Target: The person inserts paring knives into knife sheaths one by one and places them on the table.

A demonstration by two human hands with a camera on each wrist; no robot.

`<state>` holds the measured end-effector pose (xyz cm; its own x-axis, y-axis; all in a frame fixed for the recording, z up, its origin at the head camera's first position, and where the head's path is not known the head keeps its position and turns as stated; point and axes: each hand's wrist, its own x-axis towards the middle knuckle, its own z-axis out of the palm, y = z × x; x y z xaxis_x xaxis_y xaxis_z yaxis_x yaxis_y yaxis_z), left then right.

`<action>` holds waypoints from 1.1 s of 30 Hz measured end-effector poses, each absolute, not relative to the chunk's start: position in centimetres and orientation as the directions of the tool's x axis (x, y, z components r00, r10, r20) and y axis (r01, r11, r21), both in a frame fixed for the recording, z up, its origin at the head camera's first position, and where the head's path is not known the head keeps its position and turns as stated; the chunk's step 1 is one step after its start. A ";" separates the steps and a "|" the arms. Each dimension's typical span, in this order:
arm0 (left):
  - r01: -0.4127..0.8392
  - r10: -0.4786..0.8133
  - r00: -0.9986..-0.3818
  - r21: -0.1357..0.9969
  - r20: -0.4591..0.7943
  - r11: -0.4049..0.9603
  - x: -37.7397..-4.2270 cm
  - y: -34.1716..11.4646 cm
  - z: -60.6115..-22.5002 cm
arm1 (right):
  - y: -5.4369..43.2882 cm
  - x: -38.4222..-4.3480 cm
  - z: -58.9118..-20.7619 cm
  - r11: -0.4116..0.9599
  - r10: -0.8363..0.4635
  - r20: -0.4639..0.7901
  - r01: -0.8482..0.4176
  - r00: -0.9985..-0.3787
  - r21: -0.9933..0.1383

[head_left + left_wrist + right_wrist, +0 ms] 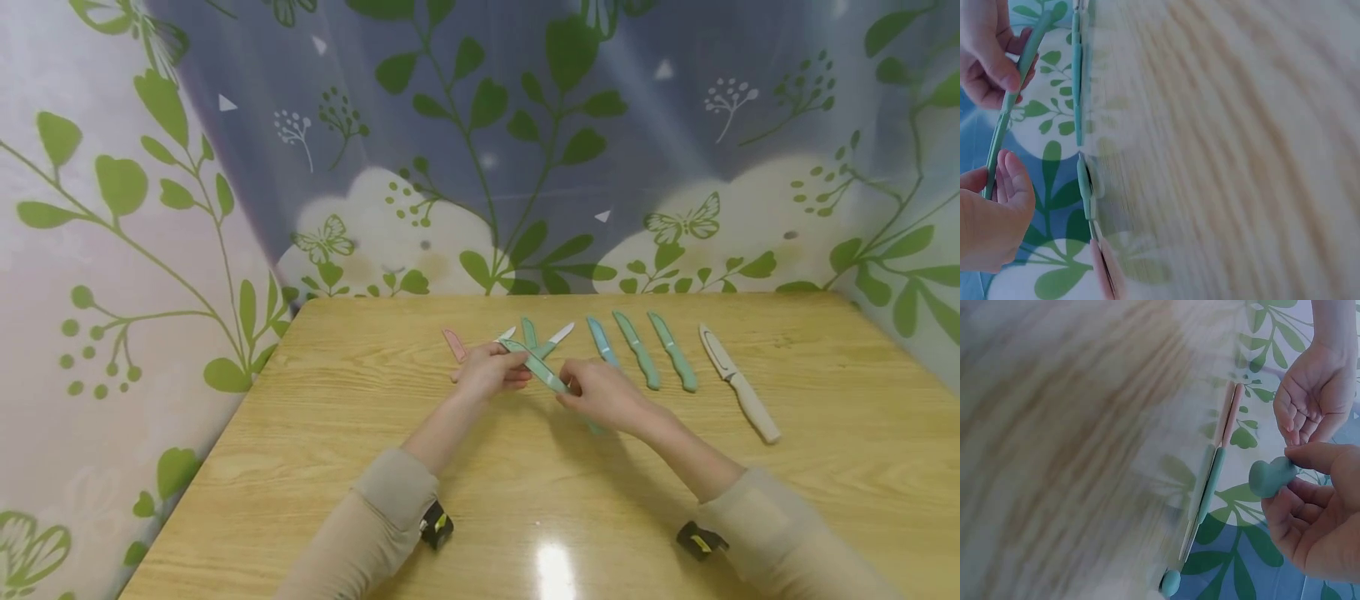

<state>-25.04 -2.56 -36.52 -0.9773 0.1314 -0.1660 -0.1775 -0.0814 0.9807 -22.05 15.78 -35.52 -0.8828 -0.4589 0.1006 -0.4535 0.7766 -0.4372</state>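
Head view, I watched left hand and right hand, fingers pinching a green knife, tabletop beneath them.

Here we have the pale green knife, up in the air above the tabletop, sheath on! We see it slanting across the head view, sheath tip upper left, handle lower right. The left hand pinches the slim green sheath; the right hand grips the matching handle. And look, we catch a paler band at the joint, plus a rounded butt.
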 end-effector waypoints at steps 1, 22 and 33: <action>-0.173 0.129 -0.978 0.981 -0.162 -0.082 -25.1 -2.7 -36.6 | 15.9 -22.1 -35.6 0.779 -0.461 0.099 -0.455 -0.882 -0.432; -0.100 -0.127 -0.989 0.981 -0.080 0.164 -29.2 -6.6 -37.7 | 18.2 -22.1 -36.1 0.816 -0.452 -0.041 -0.394 -0.891 -0.423; -0.098 -0.166 -0.986 0.750 0.016 0.654 -30.8 -8.6 -37.1 | 18.4 -21.4 -36.6 0.854 -0.420 -0.146 -0.336 -0.896 -0.397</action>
<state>-30.82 -8.55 -37.06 -0.9859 -0.1665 0.0164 -0.0979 0.6536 0.7505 -21.40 18.40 -36.57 -0.8956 -0.4203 -0.1457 -0.3360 0.8539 -0.3975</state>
